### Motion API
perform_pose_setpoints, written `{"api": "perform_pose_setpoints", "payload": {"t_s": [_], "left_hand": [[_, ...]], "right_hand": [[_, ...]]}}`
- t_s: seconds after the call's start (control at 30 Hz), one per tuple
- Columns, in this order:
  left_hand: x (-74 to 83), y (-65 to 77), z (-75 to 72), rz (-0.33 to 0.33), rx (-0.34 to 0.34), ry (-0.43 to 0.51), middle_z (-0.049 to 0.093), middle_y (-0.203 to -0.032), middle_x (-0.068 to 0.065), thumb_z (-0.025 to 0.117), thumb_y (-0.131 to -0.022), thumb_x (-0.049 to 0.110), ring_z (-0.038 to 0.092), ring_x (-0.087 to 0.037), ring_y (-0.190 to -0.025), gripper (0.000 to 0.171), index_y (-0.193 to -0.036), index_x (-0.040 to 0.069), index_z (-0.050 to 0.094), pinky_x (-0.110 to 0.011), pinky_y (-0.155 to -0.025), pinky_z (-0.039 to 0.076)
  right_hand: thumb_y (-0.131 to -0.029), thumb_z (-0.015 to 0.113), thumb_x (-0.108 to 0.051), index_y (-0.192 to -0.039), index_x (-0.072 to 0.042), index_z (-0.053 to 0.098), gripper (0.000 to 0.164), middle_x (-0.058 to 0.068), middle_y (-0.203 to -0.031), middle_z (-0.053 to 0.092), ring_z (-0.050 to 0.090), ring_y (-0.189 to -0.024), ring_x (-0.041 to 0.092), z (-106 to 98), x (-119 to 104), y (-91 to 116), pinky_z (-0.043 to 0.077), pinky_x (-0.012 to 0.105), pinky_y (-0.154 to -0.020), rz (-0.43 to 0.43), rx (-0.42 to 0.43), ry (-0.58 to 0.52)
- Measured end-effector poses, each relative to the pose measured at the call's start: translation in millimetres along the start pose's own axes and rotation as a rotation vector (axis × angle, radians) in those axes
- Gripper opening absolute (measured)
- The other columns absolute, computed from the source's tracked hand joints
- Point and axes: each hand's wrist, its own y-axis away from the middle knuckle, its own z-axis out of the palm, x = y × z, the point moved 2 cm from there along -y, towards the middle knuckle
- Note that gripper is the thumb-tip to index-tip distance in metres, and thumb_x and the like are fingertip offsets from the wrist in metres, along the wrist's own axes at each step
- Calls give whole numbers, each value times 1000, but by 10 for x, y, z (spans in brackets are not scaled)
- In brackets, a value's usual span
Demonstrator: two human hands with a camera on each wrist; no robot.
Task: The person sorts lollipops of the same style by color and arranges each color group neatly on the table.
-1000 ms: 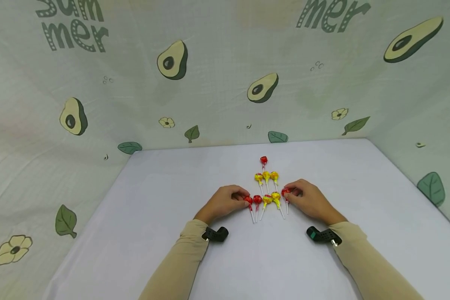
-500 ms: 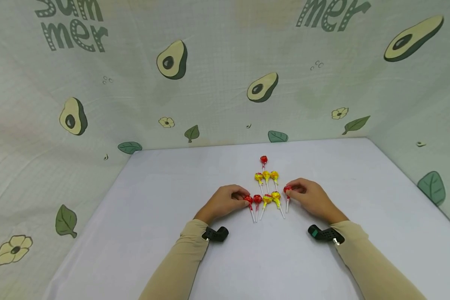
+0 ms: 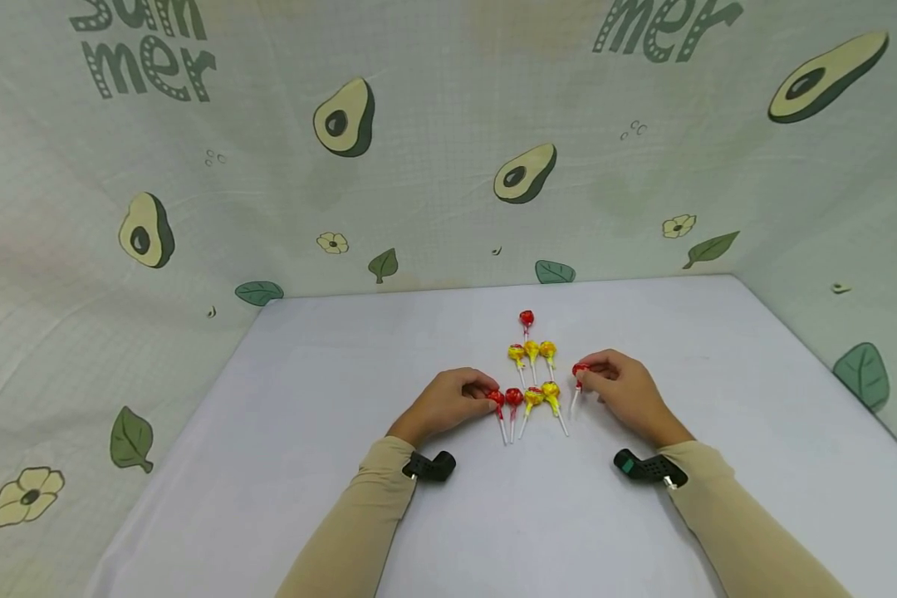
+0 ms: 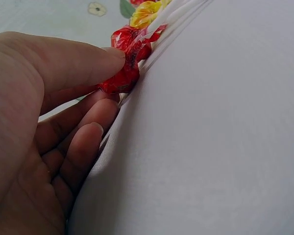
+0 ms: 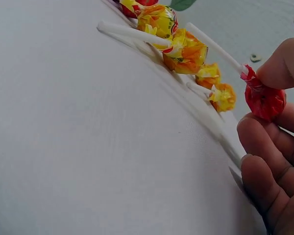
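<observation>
My left hand point(image 3: 452, 403) pinches the head of a red lollipop point(image 4: 122, 81) at the left end of the nearest row, its white stick pointing toward me. Beside that come another red lollipop point(image 3: 513, 397) and two yellow lollipops, one point(image 3: 533, 398) next to the other point(image 3: 551, 389). At the right, thumb and fingers of my right hand point(image 3: 624, 394) grip a second held red lollipop point(image 5: 265, 102) by its wrapped head. It hangs apart from the row and looks raised off the cloth. The right wrist view shows its stick point(image 5: 218, 49) slanting past the yellow heads.
Farther back lie three yellow lollipops, the middle one point(image 3: 531, 350) among them, and a single red lollipop point(image 3: 526, 318) beyond. Everything lies on a white-covered table point(image 3: 344, 357). A printed curtain point(image 3: 433, 166) hangs behind and at both sides.
My right hand has moved right and slightly away from me with its red lollipop, widening the gap to the yellow one. My left hand and the lollipops on the table stay put.
</observation>
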Motion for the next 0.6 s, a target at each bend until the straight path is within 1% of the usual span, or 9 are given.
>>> {"api": "perform_pose_setpoints", "payload": {"t_s": [0.13, 0.3, 0.4, 0.6], "left_hand": [[-1, -4, -3, 8, -9, 2, 66, -93, 9, 77, -90, 24, 60, -10, -86, 20, -110, 23, 72, -27, -76, 50], [1, -7, -7, 15, -18, 1, 65, -93, 9, 77, -90, 24, 60, -10, -85, 21, -110, 23, 72, -27, -76, 50], [0, -8, -5, 12, -20, -4, 65, -93, 9, 77, -90, 23, 59, -10, -86, 21, -111, 23, 72, -27, -77, 50], [3, -3, -6, 15, -18, -10, 65, -93, 9, 77, -90, 22, 59, -10, -86, 21, -111, 22, 72, -27, -76, 50]], "right_hand": [[-99, 65, -28, -118, -4, 63, 31, 11, -110, 68, 61, -86, 26, -19, -30, 11, 54, 28, -67, 18, 14, -79], [-99, 65, -35, -120, -3, 62, 38, 15, -113, 68, 59, -86, 27, -42, -41, 12, 53, 27, -69, 33, 25, -160], [-99, 65, -36, -121, -3, 61, 40, 16, -113, 67, 59, -86, 27, -43, -51, 16, 53, 27, -69, 31, 22, -180], [-99, 65, -37, -121, -3, 61, 40, 14, -110, 68, 59, -87, 27, -23, -43, 13, 54, 28, -68, 19, 23, -209]]}}
